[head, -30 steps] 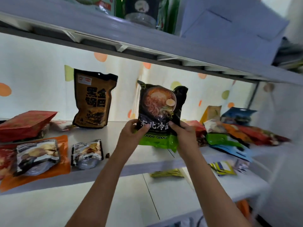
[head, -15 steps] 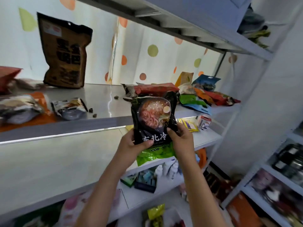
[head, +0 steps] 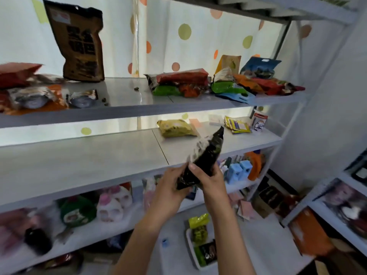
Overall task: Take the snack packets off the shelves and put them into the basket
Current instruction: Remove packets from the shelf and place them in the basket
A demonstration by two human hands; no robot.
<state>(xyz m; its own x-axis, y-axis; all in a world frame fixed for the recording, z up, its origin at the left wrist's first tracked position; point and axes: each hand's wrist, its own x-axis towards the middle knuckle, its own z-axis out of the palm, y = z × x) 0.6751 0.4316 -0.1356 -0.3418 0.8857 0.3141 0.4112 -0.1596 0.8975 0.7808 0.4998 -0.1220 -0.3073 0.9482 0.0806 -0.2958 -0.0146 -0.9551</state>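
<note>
A black noodle packet is tilted edge-on in front of the middle shelf, its top corner pointing up and right. My left hand grips its lower end from the left, and my right hand holds it from the right with the thumb across the front. Below, a white basket stands on the floor with a yellow-green packet and a dark packet inside. On the upper shelf stands a brown pouch, with a pile of red, green and orange packets to the right.
The middle shelf carries a yellow packet, small sachets and a little box. The lowest shelf holds toys and blue items. A second rack stands at the right.
Both hands carried the noodle packet down from the upper shelf to below the middle shelf edge and turned it edge-on. The view has dropped, and the basket has come into sight.
</note>
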